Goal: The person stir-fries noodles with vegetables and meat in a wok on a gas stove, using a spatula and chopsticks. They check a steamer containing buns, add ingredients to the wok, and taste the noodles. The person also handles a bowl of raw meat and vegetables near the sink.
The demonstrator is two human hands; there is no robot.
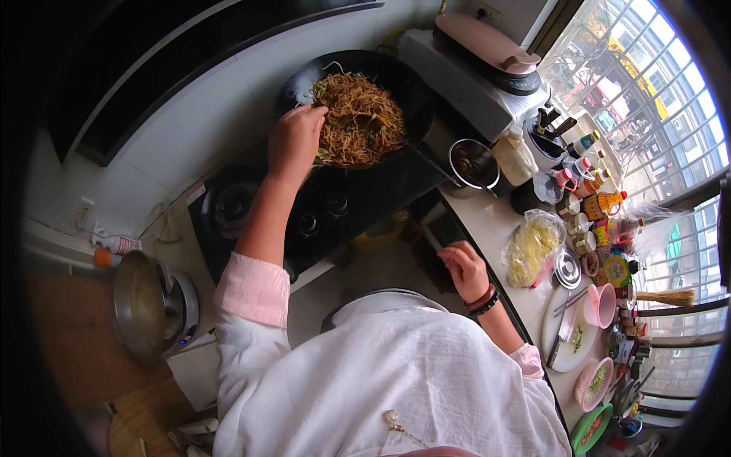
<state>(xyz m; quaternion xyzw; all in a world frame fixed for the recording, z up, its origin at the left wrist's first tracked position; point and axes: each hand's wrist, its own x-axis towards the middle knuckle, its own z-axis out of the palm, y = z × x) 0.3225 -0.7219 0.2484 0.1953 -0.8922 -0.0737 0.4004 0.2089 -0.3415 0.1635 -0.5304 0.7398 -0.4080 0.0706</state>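
Observation:
A large dark wok [420, 105] holds a heap of browned fried noodles [362, 114] with bits of green vegetable. My left hand [297, 134] is at the wok's lower left rim, its fingertips together beside the noodles; whether they grip anything is hidden. A long utensil handle [431, 163] slants from the wok to a steel pot [474, 163] at its right. My right hand [467, 271], with bracelets at the wrist, hangs in front of the counter edge with curled fingers. Whether it holds anything is unclear.
The black gas hob [262, 194] lies under the wok. A steel pan [140, 303] stands at left. On the right counter are bagged shredded vegetables [531, 251], several sauce bottles [605, 203], a white cutting board [571, 357] with a knife, a pink basket [582, 380] and a green bowl [582, 420].

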